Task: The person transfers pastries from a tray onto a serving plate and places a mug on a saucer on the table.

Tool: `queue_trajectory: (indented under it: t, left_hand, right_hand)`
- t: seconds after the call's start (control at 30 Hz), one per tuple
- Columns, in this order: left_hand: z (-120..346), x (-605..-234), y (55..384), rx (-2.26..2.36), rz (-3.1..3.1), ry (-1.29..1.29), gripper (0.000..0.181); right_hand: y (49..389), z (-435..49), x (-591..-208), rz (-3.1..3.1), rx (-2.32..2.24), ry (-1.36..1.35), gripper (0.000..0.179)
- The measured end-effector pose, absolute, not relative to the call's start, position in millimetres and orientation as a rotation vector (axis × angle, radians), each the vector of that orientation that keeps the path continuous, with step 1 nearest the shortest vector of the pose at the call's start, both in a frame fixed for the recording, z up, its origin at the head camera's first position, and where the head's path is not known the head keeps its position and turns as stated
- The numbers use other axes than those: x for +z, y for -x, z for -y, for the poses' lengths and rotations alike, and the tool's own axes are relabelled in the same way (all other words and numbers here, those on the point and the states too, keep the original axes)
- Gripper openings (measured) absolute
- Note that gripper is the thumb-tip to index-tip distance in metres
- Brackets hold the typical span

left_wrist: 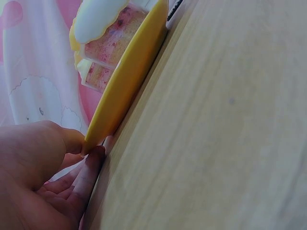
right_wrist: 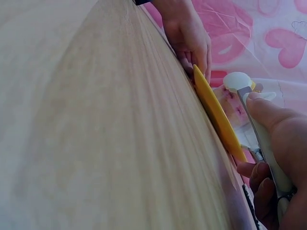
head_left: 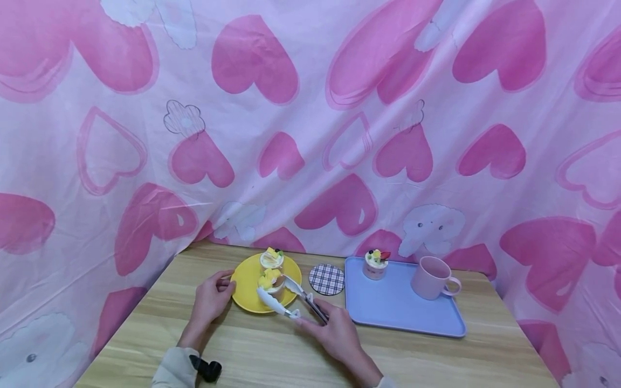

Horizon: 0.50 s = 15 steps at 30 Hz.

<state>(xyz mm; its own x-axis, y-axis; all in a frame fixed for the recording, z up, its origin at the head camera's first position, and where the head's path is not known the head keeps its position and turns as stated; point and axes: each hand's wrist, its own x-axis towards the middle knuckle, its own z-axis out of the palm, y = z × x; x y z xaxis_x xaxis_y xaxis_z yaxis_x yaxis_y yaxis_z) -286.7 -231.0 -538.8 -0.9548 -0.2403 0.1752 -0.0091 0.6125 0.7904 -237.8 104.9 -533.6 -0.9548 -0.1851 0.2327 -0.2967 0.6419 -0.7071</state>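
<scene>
At the plate's left edge, my left hand (head_left: 211,299) pinches the rim of a yellow plate (head_left: 245,286), thumb above and fingers below in the left wrist view. Two dessert cups stand on that plate: a rear cup (head_left: 271,260) with cream and fruit, and a front cup (head_left: 269,279) with yellow topping. My right hand (head_left: 338,331) grips metal tongs (head_left: 317,310) with white tips. Those tips are spread on either side of the front cup; whether they touch it I cannot tell. Pink layers show through the clear cup wall (left_wrist: 112,36).
Right of the plate lies a round checked coaster (head_left: 327,279). Beyond it is a blue tray (head_left: 398,307) bearing a third dessert cup (head_left: 375,265) and a pink mug (head_left: 430,278). A pink heart-patterned cloth (head_left: 271,188) hangs behind the wooden table (head_left: 252,350).
</scene>
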Motion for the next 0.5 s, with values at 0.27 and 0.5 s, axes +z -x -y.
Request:
queue_trajectory:
  t: [0.27,0.5]
  left_hand:
    - [231.4,-538.2,285.5,-1.271,2.592,-0.225,0.039]
    - [231.8,-537.9,286.1,-1.26,2.593,-0.215,0.038]
  right_hand:
    - [230.9,-113.9,-531.1,2.742,1.148,-0.412,0.078]
    - [227.1,-124.3,-527.0,2.82,1.153,-0.337,0.078]
